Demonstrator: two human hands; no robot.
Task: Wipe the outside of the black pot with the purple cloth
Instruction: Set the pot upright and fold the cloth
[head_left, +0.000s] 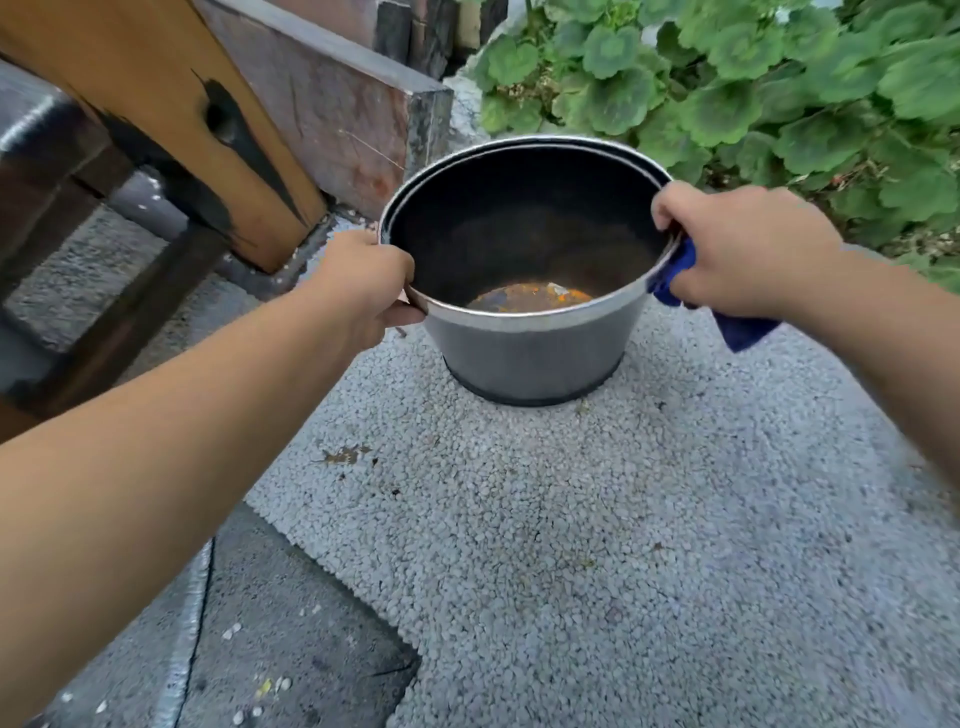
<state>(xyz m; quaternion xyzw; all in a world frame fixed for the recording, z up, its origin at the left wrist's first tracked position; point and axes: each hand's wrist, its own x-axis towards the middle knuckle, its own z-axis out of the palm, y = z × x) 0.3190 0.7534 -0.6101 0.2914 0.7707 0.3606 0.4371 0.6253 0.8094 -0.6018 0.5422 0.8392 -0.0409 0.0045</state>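
Observation:
The black pot (530, 353) stands upright on pebbled ground, its dark inside showing a rusty orange bottom. My left hand (363, 286) grips the pot's rim on the left side. On the right side, my right hand (737, 244) holds the rim with the purple cloth (727, 317) bunched under the palm, and a loose end of the cloth hangs down below the hand, beside the pot's outer wall.
A wooden post (156, 104) with black marks and a stone ledge (332, 88) rise behind the pot to the left. Green leafy plants (753, 78) fill the back right. The pebbled slab (571, 545) steps down to darker pavement (285, 649) at the lower left.

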